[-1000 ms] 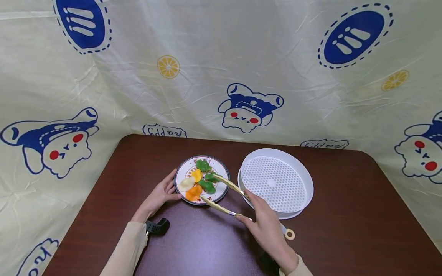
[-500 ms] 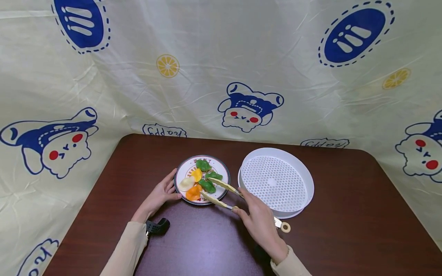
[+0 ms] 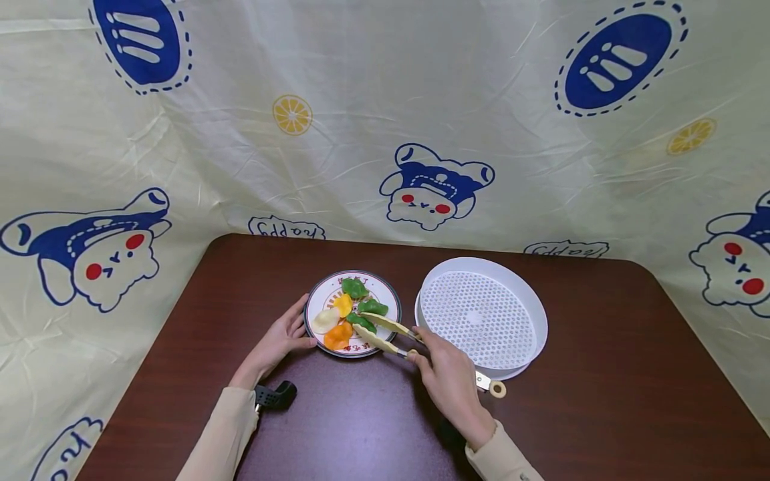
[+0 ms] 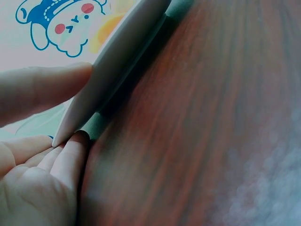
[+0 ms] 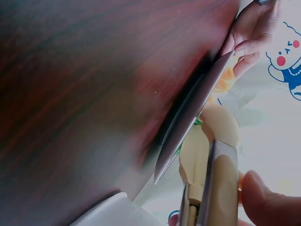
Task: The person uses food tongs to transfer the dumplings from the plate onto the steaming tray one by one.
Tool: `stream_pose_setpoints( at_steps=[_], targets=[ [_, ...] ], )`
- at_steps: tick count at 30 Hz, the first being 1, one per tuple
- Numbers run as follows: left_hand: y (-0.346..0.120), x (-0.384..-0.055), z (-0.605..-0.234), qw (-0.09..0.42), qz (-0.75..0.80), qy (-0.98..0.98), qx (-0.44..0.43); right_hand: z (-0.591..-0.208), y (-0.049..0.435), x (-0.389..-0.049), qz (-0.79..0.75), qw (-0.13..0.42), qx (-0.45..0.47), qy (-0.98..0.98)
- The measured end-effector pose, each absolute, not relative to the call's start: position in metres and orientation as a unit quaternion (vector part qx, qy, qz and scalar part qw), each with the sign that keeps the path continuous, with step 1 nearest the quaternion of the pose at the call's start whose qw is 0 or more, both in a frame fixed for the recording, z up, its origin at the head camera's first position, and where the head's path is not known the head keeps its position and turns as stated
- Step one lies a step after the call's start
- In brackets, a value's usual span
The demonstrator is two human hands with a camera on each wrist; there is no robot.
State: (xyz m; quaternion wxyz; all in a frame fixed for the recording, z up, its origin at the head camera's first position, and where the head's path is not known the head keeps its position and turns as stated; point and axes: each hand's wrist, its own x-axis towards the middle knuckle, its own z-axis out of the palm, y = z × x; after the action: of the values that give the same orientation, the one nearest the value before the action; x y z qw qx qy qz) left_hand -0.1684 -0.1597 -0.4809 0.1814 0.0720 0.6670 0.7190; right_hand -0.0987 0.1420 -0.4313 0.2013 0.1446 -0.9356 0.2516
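My left hand point(image 3: 277, 344) grips the left rim of a white, dark-edged plate point(image 3: 388, 294). In the left wrist view the thumb point(image 4: 61, 87) lies against the rim, the other fingers below it. My right hand point(image 3: 451, 381) holds tongs point(image 3: 374, 338) with beige tips and a ring at the handle end. Their spread tips reach over the plate, either side of a green piece point(image 3: 361, 322). Two more green pieces, a yellow piece point(image 3: 343, 305), a cream piece point(image 3: 325, 321) and an orange piece point(image 3: 338, 336) lie on the plate, resembling toy vegetable pieces.
A round white basket point(image 3: 523, 284) with a perforated base stands right of the plate, partly behind the right hand. All of this is on a dark brown wooden table point(image 3: 631, 374). A cartoon-printed sheet point(image 3: 349, 174) hangs behind and at the sides.
My right hand has shifted left with the tongs, and their tips have drawn closer together around the lower green piece. The left hand and plate have stayed put.
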Motion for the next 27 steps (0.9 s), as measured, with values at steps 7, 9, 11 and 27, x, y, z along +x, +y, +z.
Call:
stream_pose_setpoints(
  at_steps=[7, 9, 11, 27],
  targets=[
    [-0.16, -0.169, -0.482, 0.18, 0.716, 0.67, 0.075, -0.431, 0.145, -0.1, 0.253, 0.241, 0.152, -0.924],
    [-0.16, -0.169, -0.483, 0.18, 0.716, 0.67, 0.076, -0.429, 0.146, -0.101, 0.253, 0.253, 0.157, -0.921],
    [-0.16, -0.17, -0.483, 0.181, 0.719, 0.667, 0.076, -0.427, 0.147, -0.102, 0.258, 0.259, 0.163, -0.916],
    [-0.158, -0.17, -0.483, 0.18, 0.73, 0.657, 0.06, -0.409, 0.173, -0.118, 0.273, 0.262, 0.184, -0.907]
  ],
)
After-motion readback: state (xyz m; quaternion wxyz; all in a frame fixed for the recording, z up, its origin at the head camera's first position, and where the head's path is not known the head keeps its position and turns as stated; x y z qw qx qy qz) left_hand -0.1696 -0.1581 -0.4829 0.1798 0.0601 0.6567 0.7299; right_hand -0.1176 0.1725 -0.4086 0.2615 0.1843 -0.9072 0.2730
